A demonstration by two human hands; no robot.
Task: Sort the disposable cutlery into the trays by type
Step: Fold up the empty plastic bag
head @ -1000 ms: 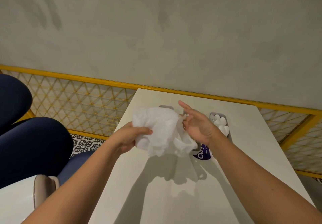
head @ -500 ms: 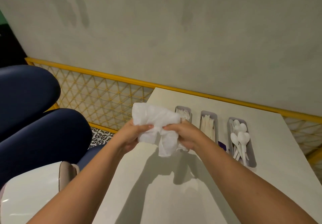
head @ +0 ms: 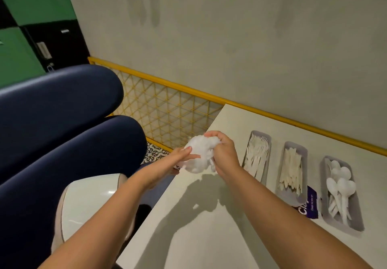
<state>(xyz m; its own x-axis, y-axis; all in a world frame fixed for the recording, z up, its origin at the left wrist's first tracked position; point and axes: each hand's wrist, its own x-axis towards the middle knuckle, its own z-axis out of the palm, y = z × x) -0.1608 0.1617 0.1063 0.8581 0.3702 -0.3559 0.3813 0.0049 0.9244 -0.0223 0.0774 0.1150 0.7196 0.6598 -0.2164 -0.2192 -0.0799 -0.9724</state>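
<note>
fingers (head: 212, 135) tight round white wad (head: 198, 160) (right hand (head: 225, 153))

Three shallow grey plastic trays lie side by side on the white tabletop (head: 209, 227), long sides running near to far, narrow gaps between them. The left tray (head: 259, 133) (the farthest of the three) holds white plastic forks (head: 256, 155), tines pointing far. The middle tray (head: 295, 144) holds a heap of white plastic knives (head: 291, 170). The right tray (head: 356, 212), nearest, holds white plastic spoons (head: 340, 187), bowls far, handles near.
</note>
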